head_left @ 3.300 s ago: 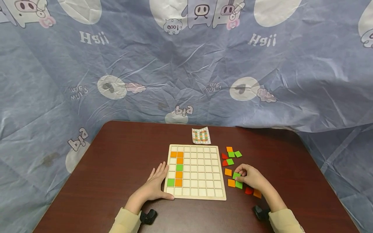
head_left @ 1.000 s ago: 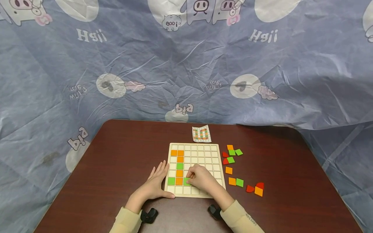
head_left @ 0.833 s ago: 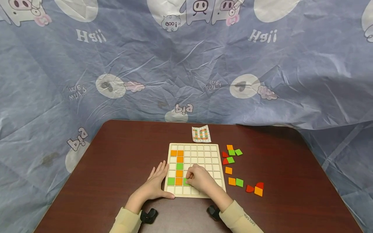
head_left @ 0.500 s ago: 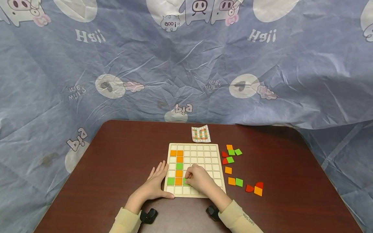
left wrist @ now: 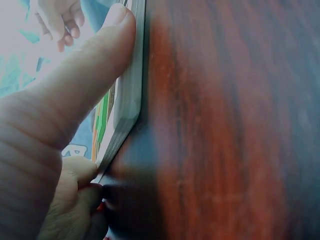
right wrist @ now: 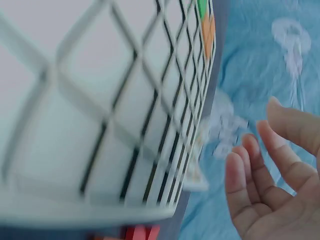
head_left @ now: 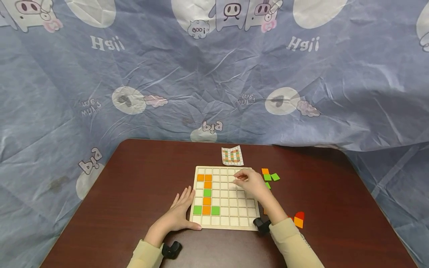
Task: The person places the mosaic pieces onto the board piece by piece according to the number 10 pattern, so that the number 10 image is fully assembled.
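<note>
Green square tile (head_left: 215,210) now lies uncovered, near left on the grid board (head_left: 239,222); I judge it placed. Right hand (head_left: 253,184) has moved off, empty, thumb and fingertips apart; left hand (head_left: 177,216) touches the board's left edge.

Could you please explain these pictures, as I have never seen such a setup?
There is no robot: you are seeing a person's left hand and right hand, both bare. The wide picture is taken from the person's head, the two close-ups from small black cameras on the wrists. On the dark table lie a gridded board holding orange tiles and green tiles, a patterned sheet behind it, and loose pieces beside it. The left hand rests against the board; the right hand hovers above it, holding nothing visible.
</note>
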A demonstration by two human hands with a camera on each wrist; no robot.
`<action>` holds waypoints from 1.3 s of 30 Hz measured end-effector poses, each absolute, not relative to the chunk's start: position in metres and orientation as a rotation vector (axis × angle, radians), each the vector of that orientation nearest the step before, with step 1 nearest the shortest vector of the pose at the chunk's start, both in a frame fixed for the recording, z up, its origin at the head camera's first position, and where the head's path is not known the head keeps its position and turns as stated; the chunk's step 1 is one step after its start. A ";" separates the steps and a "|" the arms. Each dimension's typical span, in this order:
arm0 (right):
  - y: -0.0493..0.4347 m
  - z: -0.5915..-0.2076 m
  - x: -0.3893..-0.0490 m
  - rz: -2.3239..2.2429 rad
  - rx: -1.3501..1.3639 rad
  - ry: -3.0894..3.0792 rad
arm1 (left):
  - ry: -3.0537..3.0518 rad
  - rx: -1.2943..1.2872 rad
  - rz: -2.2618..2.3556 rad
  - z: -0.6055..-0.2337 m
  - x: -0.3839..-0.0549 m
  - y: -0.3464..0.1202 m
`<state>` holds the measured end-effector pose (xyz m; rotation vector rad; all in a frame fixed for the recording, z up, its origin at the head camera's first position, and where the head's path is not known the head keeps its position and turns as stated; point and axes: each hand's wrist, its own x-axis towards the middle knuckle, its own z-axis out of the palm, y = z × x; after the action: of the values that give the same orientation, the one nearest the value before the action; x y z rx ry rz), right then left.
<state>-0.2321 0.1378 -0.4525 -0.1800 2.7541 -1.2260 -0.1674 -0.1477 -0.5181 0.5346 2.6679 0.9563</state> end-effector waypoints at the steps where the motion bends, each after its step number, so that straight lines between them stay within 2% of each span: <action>1: 0.144 -0.452 -0.235 -1.236 -0.155 2.758 | 2.669 0.536 0.954 -0.519 -0.168 -0.148; 9: 0.185 -0.464 -0.251 -1.310 -0.023 2.779 | 2.677 0.544 0.947 -0.522 -0.168 -0.149; 16: 0.202 -0.477 -0.257 -1.146 0.059 2.834 | 2.669 0.547 0.952 -0.521 -0.168 -0.148; 22: 0.206 -0.482 -0.259 -0.955 0.055 2.896 | 2.669 0.546 0.959 -0.519 -0.167 -0.148; 39: 0.201 -0.485 -0.266 -0.834 0.078 2.895 | 2.675 0.542 0.968 -0.516 -0.165 -0.146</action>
<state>-0.2664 0.2007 -0.4845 0.0783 2.8953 -0.8344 -0.1655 -0.1465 -0.5159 0.5424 2.6749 0.9681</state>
